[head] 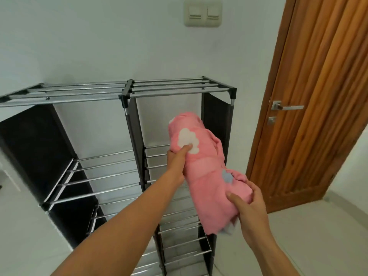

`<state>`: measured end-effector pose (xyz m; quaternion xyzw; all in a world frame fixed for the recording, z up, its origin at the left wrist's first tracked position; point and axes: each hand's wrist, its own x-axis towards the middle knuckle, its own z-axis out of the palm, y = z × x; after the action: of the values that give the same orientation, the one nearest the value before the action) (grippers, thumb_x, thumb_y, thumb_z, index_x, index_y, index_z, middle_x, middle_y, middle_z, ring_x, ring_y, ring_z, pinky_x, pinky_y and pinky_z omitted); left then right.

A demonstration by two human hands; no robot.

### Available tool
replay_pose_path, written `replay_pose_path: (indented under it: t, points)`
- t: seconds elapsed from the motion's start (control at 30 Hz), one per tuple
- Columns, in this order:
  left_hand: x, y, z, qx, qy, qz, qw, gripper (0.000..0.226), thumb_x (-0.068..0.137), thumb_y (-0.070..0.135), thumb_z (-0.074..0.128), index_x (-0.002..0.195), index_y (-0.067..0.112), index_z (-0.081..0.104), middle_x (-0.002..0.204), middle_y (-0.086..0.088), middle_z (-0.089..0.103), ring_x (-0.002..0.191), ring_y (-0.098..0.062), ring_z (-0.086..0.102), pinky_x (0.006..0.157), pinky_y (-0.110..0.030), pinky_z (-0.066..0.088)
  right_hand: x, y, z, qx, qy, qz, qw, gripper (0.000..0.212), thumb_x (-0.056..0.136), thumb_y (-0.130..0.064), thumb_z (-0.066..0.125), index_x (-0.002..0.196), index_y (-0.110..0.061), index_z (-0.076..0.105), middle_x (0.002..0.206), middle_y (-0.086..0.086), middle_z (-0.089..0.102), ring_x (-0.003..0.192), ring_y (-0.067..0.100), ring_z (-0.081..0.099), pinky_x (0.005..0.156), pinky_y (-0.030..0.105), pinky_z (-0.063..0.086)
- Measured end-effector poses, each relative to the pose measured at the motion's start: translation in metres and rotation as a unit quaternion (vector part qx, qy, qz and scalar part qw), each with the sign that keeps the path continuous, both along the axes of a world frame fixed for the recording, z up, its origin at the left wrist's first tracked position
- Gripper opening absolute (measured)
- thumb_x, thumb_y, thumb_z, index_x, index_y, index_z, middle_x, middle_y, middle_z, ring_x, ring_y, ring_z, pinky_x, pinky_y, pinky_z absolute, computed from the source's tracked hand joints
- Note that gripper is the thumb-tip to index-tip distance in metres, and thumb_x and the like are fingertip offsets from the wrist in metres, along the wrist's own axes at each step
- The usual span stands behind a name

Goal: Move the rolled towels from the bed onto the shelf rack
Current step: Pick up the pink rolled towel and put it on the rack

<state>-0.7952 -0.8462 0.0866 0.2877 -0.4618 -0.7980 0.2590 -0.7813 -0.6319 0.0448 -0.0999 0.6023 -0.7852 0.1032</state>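
A pink rolled towel [203,170] with white and blue cloud patches is held in the air in front of the shelf rack [127,92]. My left hand [177,162] grips its far upper part, thumb on the white patch. My right hand [249,208] holds its near lower end. The towel points into the right-hand column of the rack, at the level of the upper compartment, its far end between the black side panels. The rack has silver metal bars and black fabric sides. The bed is out of view.
A wooden door [310,96] with a metal handle [286,107] stands shut just right of the rack. A white wall with a double light switch [202,13] is behind it. White tiled floor [310,236] surrounds the rack.
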Motion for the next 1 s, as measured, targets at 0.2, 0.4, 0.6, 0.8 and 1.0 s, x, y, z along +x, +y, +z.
replay_pose_path:
  t: [0.2,0.4,0.6,0.8,1.0]
  points:
    - [-0.064,-0.049,0.021,-0.181,-0.052,-0.001,0.982,0.071,0.06,0.025,0.07,0.124,0.022,0.041,0.121,-0.007,0.058,0.105,-0.03,0.061,0.091,-0.049,0.055,-0.052,-0.079,0.014,0.004,0.009,-0.035,0.999,0.056,0.077,-0.002,0.07,0.128,-0.018,0.052,0.121,0.0,0.063,0.11,0.017,0.06,0.09,0.038,0.052]
    - [-0.095,-0.063,0.001,-0.369,-0.204,-0.122,0.899,0.064,0.078,0.019,0.067,0.138,0.015,0.045,0.138,-0.009,0.053,0.122,-0.028,0.054,0.097,-0.029,0.045,-0.084,-0.116,-0.001,-0.022,-0.066,-0.046,0.996,0.056,0.079,0.001,0.068,0.128,-0.018,0.051,0.125,0.007,0.059,0.113,0.028,0.057,0.094,0.045,0.051]
    - [-0.105,-0.076,0.005,-0.505,-0.245,-0.16,0.812,0.055,0.086,0.032,0.059,0.137,0.014,0.05,0.143,-0.014,0.048,0.128,-0.03,0.049,0.108,-0.035,0.04,-0.096,-0.126,0.005,-0.007,-0.061,-0.063,0.996,0.051,0.079,0.004,0.064,0.123,-0.017,0.051,0.11,0.002,0.06,0.1,0.023,0.06,0.092,0.049,0.052]
    - [-0.107,-0.081,-0.006,-0.569,-0.275,-0.22,0.743,0.055,0.095,0.041,0.041,0.145,0.017,0.039,0.153,-0.017,0.033,0.139,-0.035,0.036,0.116,-0.042,0.031,-0.098,-0.129,0.002,0.065,0.017,-0.092,0.994,0.049,0.08,0.0,0.062,0.122,-0.021,0.048,0.115,0.0,0.055,0.105,0.021,0.056,0.09,0.042,0.053]
    - [-0.096,-0.069,-0.016,-0.602,-0.285,-0.224,0.711,0.057,0.097,0.045,0.034,0.148,0.019,0.032,0.158,-0.018,0.02,0.145,-0.037,0.023,0.117,-0.049,0.025,-0.085,-0.124,-0.029,0.139,0.045,-0.115,0.983,0.046,0.082,-0.023,0.066,0.123,-0.026,0.047,0.105,-0.005,0.06,0.1,0.022,0.061,0.075,0.024,0.052]
